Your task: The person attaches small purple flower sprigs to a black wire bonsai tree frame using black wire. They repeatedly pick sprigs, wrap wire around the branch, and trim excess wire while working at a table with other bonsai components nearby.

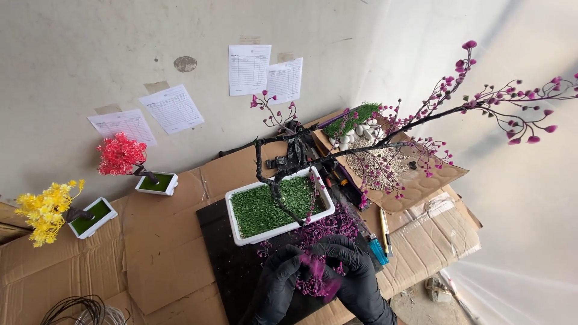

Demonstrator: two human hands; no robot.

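Both my hands wear black gloves and meet low in the frame over a black mat (232, 265). My left hand (278, 283) and my right hand (355, 274) together pinch a cluster of small purple artificial flowers (316, 277). More purple flower sprigs (328, 227) lie just beyond my fingers. Behind them stands a white rectangular pot (241, 238) filled with green fake grass, from which a black artificial tree (283, 159) rises. Its long branches (481, 102) with purple buds stretch to the upper right.
A small red-flowered tree (123, 155) and a yellow-flowered tree (48, 207) stand in white pots at left on cardboard. A cardboard tray (433, 180) holds white pebbles and grass. A blue lighter (378, 250), a yellow-handled tool (384, 225), coiled wire (78, 310), and papers (248, 69) on the wall.
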